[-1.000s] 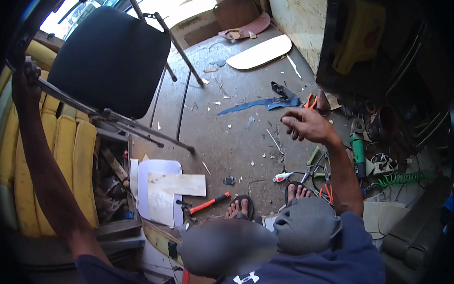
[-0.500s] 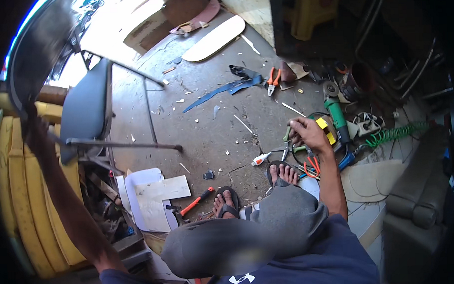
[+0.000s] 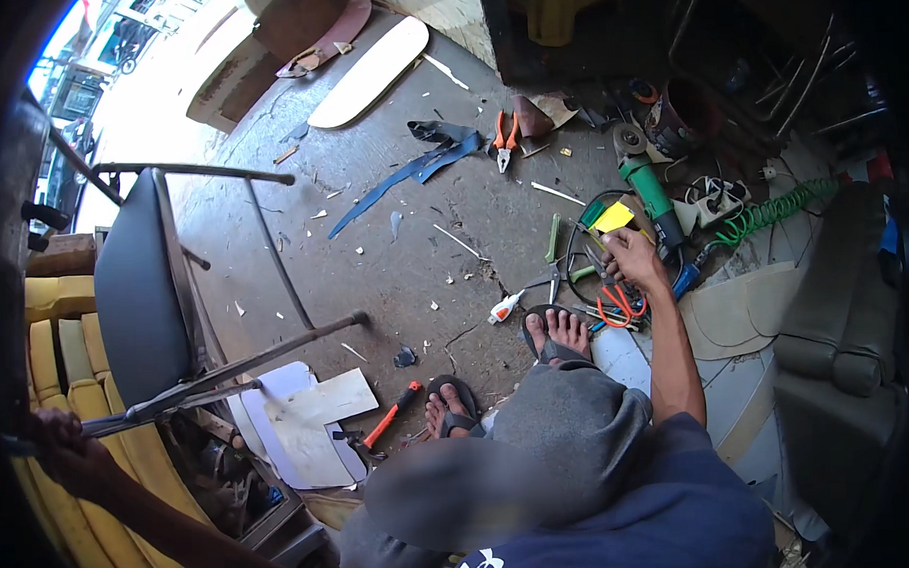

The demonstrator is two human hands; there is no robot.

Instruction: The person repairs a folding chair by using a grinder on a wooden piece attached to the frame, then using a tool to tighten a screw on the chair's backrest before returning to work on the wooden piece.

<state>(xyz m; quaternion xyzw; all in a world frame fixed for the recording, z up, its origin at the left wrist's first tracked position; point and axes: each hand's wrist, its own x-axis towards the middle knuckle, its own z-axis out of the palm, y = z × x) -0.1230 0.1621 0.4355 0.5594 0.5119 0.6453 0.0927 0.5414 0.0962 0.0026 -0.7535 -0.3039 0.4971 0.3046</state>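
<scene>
At the far left edge, my left hand is closed around the dark metal tube of a chair. The chair has a padded dark panel and lies tipped, its thin legs pointing across the floor. My right hand is low over a cluster of tools to the right of my feet, fingers bent together. Whatever they hold, if anything, is hidden. Right by its fingertips is a bright yellow flat piece. Orange-handled scissors and green-handled pliers lie around it.
A green angle grinder and a coiled green air hose lie on the right. Orange-handled pliers, a blue strip and a pale rounded board are farther off. Yellow foam pads are stacked at left; an orange-handled tool lies near my foot.
My left hand and the chair have come lower in the view, and more of the chair shows. My right hand has shifted slightly; the yellow piece now shows beyond its fingertips.
</scene>
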